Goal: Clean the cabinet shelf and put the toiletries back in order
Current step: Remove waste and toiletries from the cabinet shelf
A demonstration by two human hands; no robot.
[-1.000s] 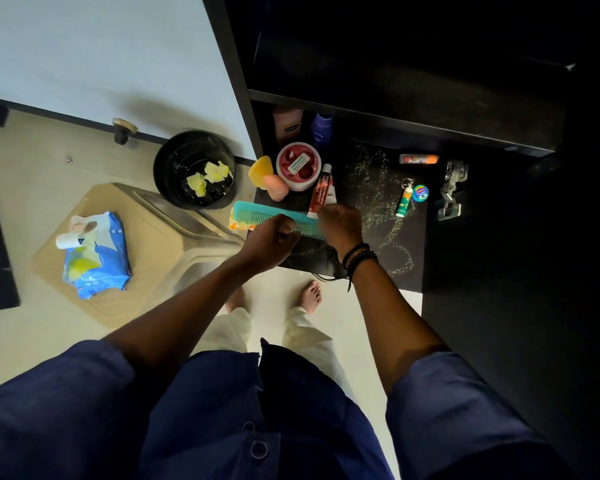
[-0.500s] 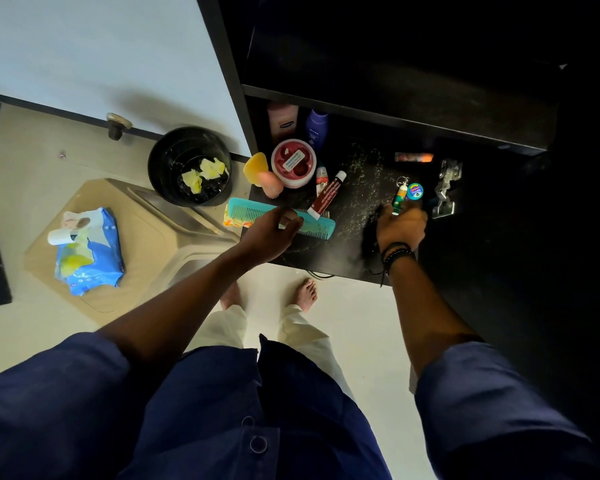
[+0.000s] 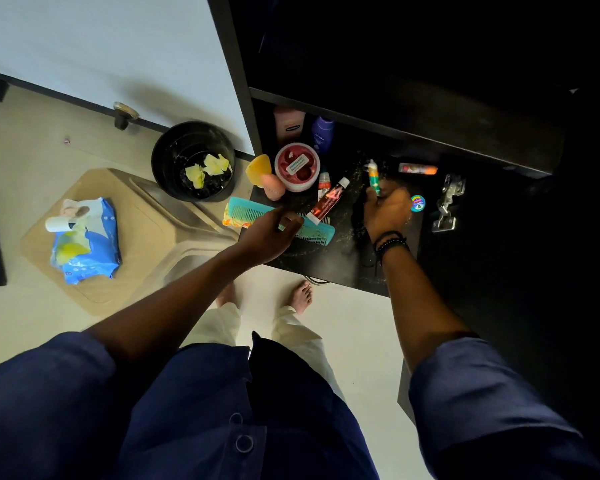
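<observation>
A small green tube (image 3: 373,178) is pinched between the fingers of the right hand (image 3: 387,213) over the dusty black shelf (image 3: 340,265). The teal comb (image 3: 246,213), lying at the shelf's left edge, is gripped by the curled fingers of the left hand (image 3: 272,235), just beside a red tube (image 3: 328,200).

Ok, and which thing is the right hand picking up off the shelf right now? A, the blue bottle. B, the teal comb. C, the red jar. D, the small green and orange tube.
D: the right hand pinches the small green and orange tube by its lower end, while the teal comb is held by the left hand.
</observation>
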